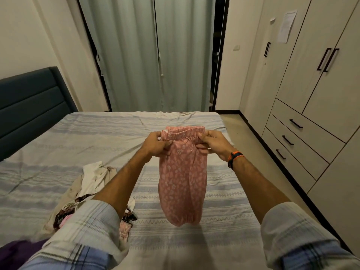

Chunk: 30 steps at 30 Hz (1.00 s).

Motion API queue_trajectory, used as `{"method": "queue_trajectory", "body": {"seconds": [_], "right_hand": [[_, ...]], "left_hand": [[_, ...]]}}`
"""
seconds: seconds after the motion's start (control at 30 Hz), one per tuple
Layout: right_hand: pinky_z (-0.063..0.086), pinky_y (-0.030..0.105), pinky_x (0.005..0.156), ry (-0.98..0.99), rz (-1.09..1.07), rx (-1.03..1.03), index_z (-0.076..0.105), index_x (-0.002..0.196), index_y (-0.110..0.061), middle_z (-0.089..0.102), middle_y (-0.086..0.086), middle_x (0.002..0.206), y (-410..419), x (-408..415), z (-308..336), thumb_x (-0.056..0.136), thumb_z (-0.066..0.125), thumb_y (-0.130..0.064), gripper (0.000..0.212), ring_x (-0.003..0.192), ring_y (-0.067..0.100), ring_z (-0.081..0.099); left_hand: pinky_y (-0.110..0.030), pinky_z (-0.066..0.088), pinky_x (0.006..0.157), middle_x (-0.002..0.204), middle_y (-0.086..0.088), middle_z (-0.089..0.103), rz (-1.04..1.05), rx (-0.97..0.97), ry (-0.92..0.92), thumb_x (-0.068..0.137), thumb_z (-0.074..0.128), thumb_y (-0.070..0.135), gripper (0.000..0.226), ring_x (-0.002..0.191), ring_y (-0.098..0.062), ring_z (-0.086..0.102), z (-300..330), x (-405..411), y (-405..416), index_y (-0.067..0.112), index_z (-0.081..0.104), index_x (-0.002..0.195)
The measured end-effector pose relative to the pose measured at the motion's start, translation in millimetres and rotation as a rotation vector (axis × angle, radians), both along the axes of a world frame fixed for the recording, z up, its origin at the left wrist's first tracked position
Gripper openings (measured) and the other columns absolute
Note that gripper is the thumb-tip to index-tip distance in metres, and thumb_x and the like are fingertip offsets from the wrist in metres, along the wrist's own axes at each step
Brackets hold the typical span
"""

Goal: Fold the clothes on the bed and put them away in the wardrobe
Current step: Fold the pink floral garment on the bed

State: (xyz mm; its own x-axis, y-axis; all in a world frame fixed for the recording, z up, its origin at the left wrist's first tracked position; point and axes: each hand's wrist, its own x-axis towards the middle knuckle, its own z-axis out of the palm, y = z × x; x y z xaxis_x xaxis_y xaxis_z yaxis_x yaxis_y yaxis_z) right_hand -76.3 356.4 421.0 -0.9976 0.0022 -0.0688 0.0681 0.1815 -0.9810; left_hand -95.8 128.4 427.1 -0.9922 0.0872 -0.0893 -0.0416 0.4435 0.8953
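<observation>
From the head view, the pink patterned trousers [183, 178] hang in the air above the striped bed [48, 133], held up by the waistband: the left hand [156, 143] pinches one end, the right hand [211, 142] the other, each grip clamped on the gathered elastic with the thumb on the near side. The legs dangle doubled together, and the cuffs look to sit just above the sheet or barely brush it; I cannot tell which. The risk I see is the cloth twisting as it comes down, since the two legs lie bunched and not flat, so a fold made now would likely set in creases. A slack pinch could also let one corner of the waistband slip. At about eight o'clock from the trousers a heap of unfolded clothes [91, 184] lies close by, partly under the left forearm, and could snag a wide sweep. Bare sheet lies open toward twelve and four o'clock. The bed's edge runs along the right; beyond a strip of floor stands the wardrobe [321, 94], doors closed.
</observation>
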Motion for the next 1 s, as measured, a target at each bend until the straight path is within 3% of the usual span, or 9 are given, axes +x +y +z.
{"method": "queue_trajectory", "body": {"seconds": [0.1,0.2,0.3,0.43,0.57,0.7,0.83,0.93,1.0], "right_hand": [[0.060,0.028,0.067,-0.038,0.031,0.009,0.062,0.107,-0.001,0.072,0.018,0.109,5,2,-1,0.098,0.058,-0.033,0.034,0.079,0.017,0.073],[0.062,0.036,0.076,-0.109,0.058,0.012,0.062,0.113,0.009,0.071,0.021,0.109,13,5,-2,0.095,0.063,-0.034,0.046,0.086,0.025,0.075],[0.059,0.045,0.088,-0.178,0.125,0.014,0.063,0.103,0.000,0.071,0.024,0.109,22,9,-2,0.092,0.068,-0.032,0.033,0.089,0.029,0.075],[0.060,0.043,0.085,-0.238,0.197,0.042,0.062,0.107,0.000,0.071,0.025,0.106,28,7,-4,0.091,0.069,-0.031,0.035,0.092,0.032,0.074],[0.061,0.040,0.080,-0.261,0.212,0.038,0.061,0.100,-0.002,0.072,0.018,0.096,27,-1,-9,0.093,0.067,-0.029,0.029,0.091,0.032,0.074],[0.061,0.042,0.083,-0.276,0.152,0.052,0.060,0.100,-0.002,0.072,0.020,0.105,22,-19,-28,0.095,0.065,-0.030,0.029,0.091,0.029,0.074],[0.058,0.044,0.087,-0.247,0.027,0.055,0.056,0.084,-0.009,0.070,0.015,0.113,10,-43,-46,0.099,0.059,-0.027,0.024,0.101,0.028,0.070],[0.052,0.040,0.072,-0.186,-0.020,0.035,0.049,0.080,-0.015,0.070,0.023,0.108,7,-66,-46,0.099,0.058,-0.028,0.025,0.092,0.029,0.065],[0.047,0.039,0.070,-0.117,-0.028,0.025,0.051,0.082,-0.013,0.064,0.026,0.098,10,-83,-38,0.100,0.057,-0.026,0.023,0.086,0.027,0.056]], "left_hand": [[-0.038,0.062,0.070,0.093,-0.009,0.072,-0.044,0.022,-0.054,0.095,0.062,0.022,0.030,0.072,-0.025,0.073,-1,4,-1,0.012,0.057,0.123],[-0.031,0.062,0.063,0.096,-0.012,0.075,-0.155,0.000,-0.164,0.093,0.065,0.026,0.030,0.078,-0.027,0.075,4,8,-7,0.009,0.060,0.118],[-0.024,0.058,0.054,0.096,-0.014,0.075,-0.256,-0.055,-0.269,0.091,0.067,0.028,0.030,0.084,-0.028,0.074,5,9,-13,0.004,0.066,0.109],[-0.020,0.052,0.048,0.093,-0.013,0.075,-0.271,-0.065,-0.327,0.090,0.068,0.027,0.027,0.080,-0.024,0.074,-1,4,-16,0.002,0.067,0.100],[-0.019,0.053,0.048,0.094,-0.015,0.074,-0.256,-0.062,-0.373,0.090,0.068,0.026,0.030,0.077,-0.020,0.073,-9,-8,-15,0.000,0.065,0.105],[-0.027,0.060,0.062,0.095,-0.021,0.073,-0.165,-0.008,-0.372,0.092,0.066,0.016,0.027,0.072,-0.022,0.073,-27,-24,-6,-0.006,0.062,0.109],[-0.043,0.062,0.073,0.093,-0.019,0.069,-0.050,0.028,-0.231,0.095,0.061,0.008,0.022,0.075,-0.026,0.070,-53,-43,8,-0.003,0.061,0.114],[-0.049,0.056,0.090,0.105,-0.010,0.070,0.017,0.039,-0.113,0.086,0.067,0.021,0.029,0.096,-0.027,0.068,-58,-65,12,0.008,0.066,0.112],[-0.048,0.054,0.094,0.107,-0.003,0.071,0.040,0.051,-0.038,0.080,0.067,0.029,0.036,0.100,-0.024,0.066,-55,-86,13,0.016,0.067,0.113]]}}
